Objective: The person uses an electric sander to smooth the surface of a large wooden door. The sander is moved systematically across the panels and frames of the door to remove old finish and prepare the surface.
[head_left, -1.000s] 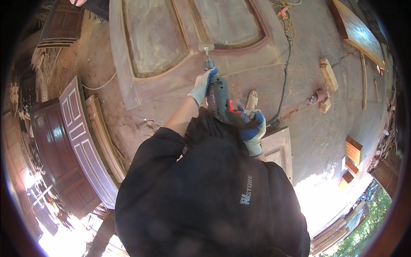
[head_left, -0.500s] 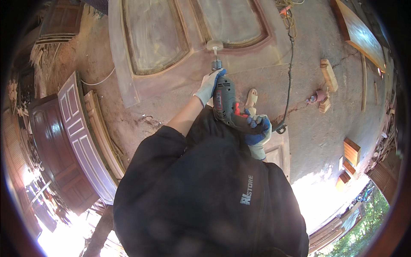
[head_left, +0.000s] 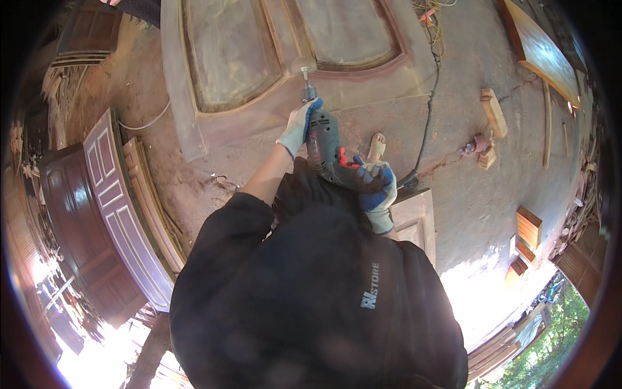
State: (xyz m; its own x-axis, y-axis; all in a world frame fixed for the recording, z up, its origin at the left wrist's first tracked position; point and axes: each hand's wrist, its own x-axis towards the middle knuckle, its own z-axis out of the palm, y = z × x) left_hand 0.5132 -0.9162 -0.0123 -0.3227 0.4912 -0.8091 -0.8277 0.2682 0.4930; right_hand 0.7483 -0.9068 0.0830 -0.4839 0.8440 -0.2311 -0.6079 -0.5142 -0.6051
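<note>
A grey power drill (head_left: 326,146) with a red trigger is held in both my hands, and its cord trails off from the rear grip. My left hand (head_left: 300,123), in a white and blue work glove, wraps the front of the body behind the chuck. Gloved the same way, my right hand (head_left: 381,189) grips the rear handle beside the trigger. A round sanding pad (head_left: 303,64) on a shaft sits in the chuck. It is at the wooden door panel (head_left: 236,126), over the moulding between two recessed fields; whether it touches cannot be told.
Several doors (head_left: 126,207) lean at the left. A black cable (head_left: 427,123) runs along the floor right of the door panel. Wood blocks (head_left: 494,113) lie further right, near a reddish tool (head_left: 478,144). A glossy board (head_left: 541,48) stands at the far right. Another person's dark sleeve (head_left: 139,10) shows top left.
Both my hands have moved the drill to the left, and its pad has shifted from the right field's lower edge to the moulding between the fields. The sleeve at top left shows more.
</note>
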